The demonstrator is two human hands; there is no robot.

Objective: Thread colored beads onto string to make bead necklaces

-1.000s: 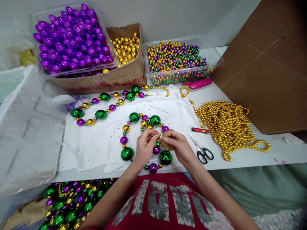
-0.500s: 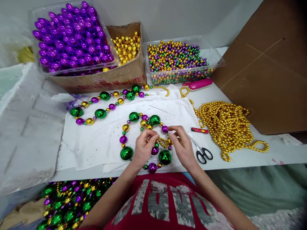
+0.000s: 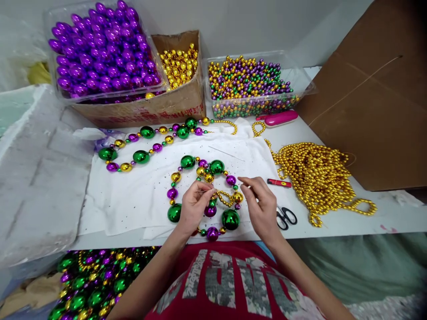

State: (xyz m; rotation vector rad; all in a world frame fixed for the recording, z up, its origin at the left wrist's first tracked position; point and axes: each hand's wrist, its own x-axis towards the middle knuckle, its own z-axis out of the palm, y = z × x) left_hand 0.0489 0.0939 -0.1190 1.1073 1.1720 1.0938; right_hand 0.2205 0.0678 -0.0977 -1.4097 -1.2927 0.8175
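Over a bead necklace (image 3: pixel 230 219) of green, purple and gold balls, my left hand (image 3: pixel 196 204) pinches the end of a small gold bead strand (image 3: pixel 225 198). My right hand (image 3: pixel 258 200) hovers just right of the necklace, thumb and forefinger close together; anything between them is too small to make out. Black-handled scissors (image 3: pixel 287 218) lie partly hidden behind my right hand. A red lighter (image 3: pixel 279 182) is above them. Behind the necklace a thin needle (image 3: pixel 227 153) rests on the white cloth (image 3: pixel 133 195).
A second necklace (image 3: pixel 141 157) lies at the back left. Gold bead strands (image 3: pixel 313 178) are heaped on the right. Behind stand a tub of purple balls (image 3: pixel 110 95), a carton (image 3: pixel 133 113) and a clear tub (image 3: pixel 253 104). A large cardboard box (image 3: pixel 373 111) borders the right.
My left hand has shifted slightly left and down with the gold strand. My right hand has moved a little right, widening the gap between the hands and covering the scissors' blades.
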